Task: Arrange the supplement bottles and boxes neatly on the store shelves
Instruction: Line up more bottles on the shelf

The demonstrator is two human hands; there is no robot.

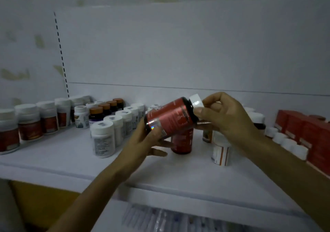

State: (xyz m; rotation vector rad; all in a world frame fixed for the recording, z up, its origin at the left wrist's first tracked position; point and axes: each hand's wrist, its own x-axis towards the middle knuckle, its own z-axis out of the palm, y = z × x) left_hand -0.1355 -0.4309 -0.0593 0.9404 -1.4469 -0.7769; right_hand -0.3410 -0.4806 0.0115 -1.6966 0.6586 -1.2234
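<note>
A dark bottle with a red label and a white cap (172, 117) is held tilted above the white shelf (71, 156), cap pointing up and right. My left hand (142, 142) grips its lower end from below. My right hand (225, 117) pinches the white cap. Right behind it, a second red-labelled bottle (182, 142) stands upright on the shelf. A white bottle with an orange-striped label (221, 151) stands under my right wrist.
Rows of white-capped bottles (107, 135) run diagonally at centre left, with brown-capped dark bottles (105, 110) behind. Red-labelled white jars (29, 124) line the far left. Red boxes (307, 133) and small white bottles (289, 146) fill the right. A lower shelf shows below.
</note>
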